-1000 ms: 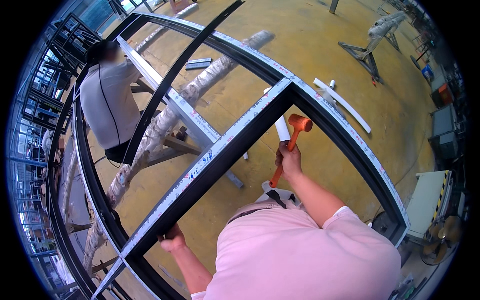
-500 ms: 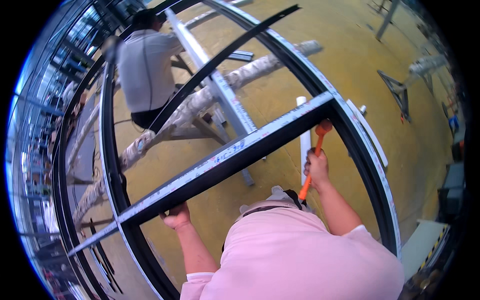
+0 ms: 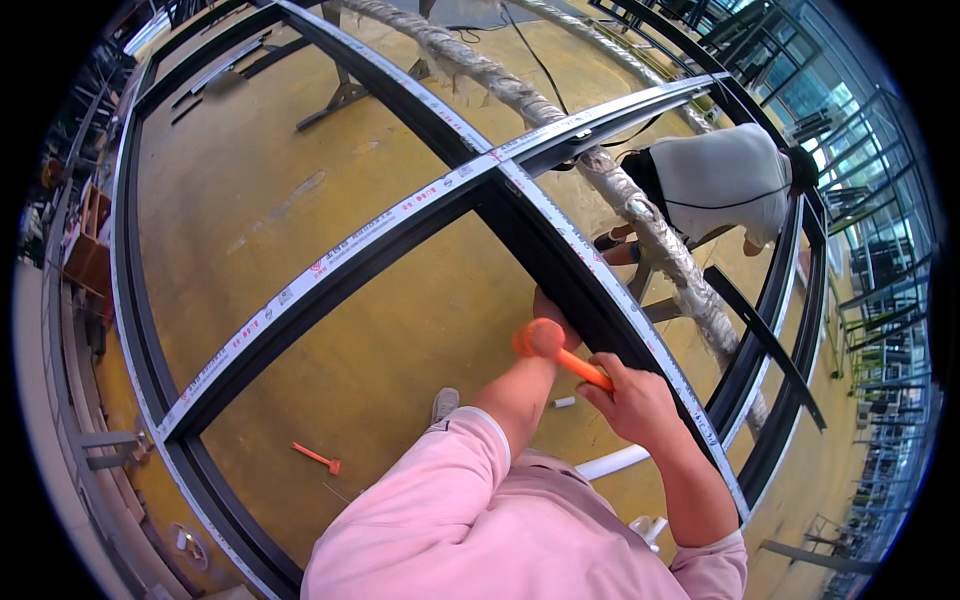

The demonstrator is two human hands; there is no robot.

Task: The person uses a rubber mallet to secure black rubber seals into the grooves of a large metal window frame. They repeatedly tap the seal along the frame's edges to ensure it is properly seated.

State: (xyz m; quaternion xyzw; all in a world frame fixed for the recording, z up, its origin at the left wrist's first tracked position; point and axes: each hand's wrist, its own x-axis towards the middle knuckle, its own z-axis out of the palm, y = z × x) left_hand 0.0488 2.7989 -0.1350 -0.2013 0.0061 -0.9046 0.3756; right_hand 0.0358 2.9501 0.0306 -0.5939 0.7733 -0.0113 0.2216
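My right hand (image 3: pixel 635 405) is closed round the handle of an orange mallet (image 3: pixel 585 368). The mallet's round head points left, in front of my left forearm. My left hand (image 3: pixel 555 315) reaches under the mallet head to a long black bar (image 3: pixel 570 270) of a large frame; its fingers are hidden at the bar. White printed film covers this bar's upper face. A crossing bar (image 3: pixel 350 245) with similar film meets it near the upper middle.
Another orange mallet (image 3: pixel 318 458) lies on the yellow floor to the left. A co-worker (image 3: pixel 720 185) in a white shirt bends at the upper right. Wrapped support poles (image 3: pixel 640 210) run under the frame. A loose black strip (image 3: pixel 765 345) slants across the right bars.
The whole view has swung round, with the co-worker now at right instead of left. My right hand still holds the mallet, its head now nearer my left arm. My left hand reaches farther forward.
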